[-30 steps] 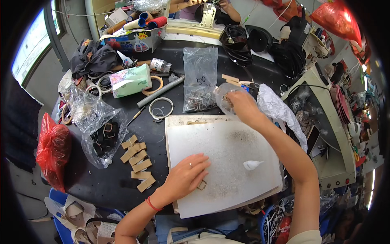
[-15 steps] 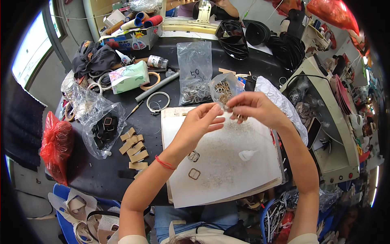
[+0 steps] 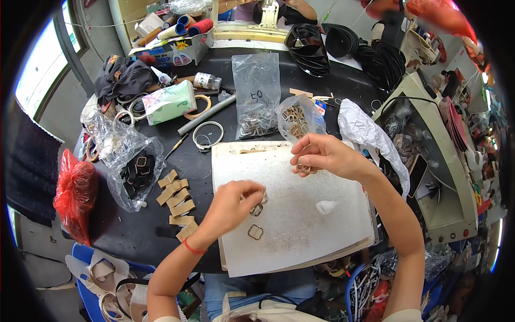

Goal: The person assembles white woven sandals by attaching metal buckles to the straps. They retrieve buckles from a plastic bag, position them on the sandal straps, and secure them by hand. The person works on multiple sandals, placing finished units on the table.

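A white work board (image 3: 300, 214) lies on the black table in front of me. My right hand (image 3: 322, 155) hovers over the board's far edge, fingers pinched on a few small metal buckles (image 3: 307, 169). My left hand (image 3: 233, 201) is lower and left, fingertips setting a metal buckle (image 3: 263, 197) down on the board. Two more square buckles (image 3: 256, 232) lie just below it. A small clear bag of buckles (image 3: 298, 121) stands right behind my right hand.
A larger clear bag of metal rings (image 3: 257, 104) lies behind the board. Tan strap pieces (image 3: 177, 201) and a bag of black straps (image 3: 137, 169) sit left. A red bag (image 3: 75, 193) hangs at the table's left edge. A machine (image 3: 440, 177) stands right.
My left hand has come down from my right hand to the board with a buckle. My right hand has moved slightly toward me, away from the small bag.
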`<state>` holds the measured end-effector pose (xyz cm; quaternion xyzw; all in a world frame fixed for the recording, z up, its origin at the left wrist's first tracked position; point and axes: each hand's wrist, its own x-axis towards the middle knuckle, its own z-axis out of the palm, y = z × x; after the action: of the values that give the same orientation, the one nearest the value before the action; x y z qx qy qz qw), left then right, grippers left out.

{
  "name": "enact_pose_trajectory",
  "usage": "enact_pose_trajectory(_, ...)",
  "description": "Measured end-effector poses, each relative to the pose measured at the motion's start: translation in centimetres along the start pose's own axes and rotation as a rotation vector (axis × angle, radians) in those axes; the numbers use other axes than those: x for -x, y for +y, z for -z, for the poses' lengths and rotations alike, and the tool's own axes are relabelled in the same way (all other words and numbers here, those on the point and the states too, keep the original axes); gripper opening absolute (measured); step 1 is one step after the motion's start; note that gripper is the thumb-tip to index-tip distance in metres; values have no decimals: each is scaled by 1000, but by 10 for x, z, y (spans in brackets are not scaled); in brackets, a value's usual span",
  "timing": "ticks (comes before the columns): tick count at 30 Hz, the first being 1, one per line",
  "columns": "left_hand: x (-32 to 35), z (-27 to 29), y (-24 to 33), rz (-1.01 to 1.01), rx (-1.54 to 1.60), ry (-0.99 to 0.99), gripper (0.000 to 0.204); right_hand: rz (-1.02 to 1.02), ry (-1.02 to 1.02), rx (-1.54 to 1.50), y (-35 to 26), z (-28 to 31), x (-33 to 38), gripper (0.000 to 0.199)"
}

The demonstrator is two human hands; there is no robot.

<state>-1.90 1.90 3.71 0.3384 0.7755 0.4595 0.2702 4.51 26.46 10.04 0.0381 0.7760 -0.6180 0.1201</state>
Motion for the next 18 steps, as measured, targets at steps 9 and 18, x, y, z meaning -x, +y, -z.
enact_pose_trajectory(9, -8, -16, 15, 4, 843, -7, 42, 104, 148, 280, -10, -36, -12, 16)
enact_pose_trajectory(18, 13, -8, -10, -251, -242, 243, 36, 143, 369, 1043, -30, 3, -55, 11)
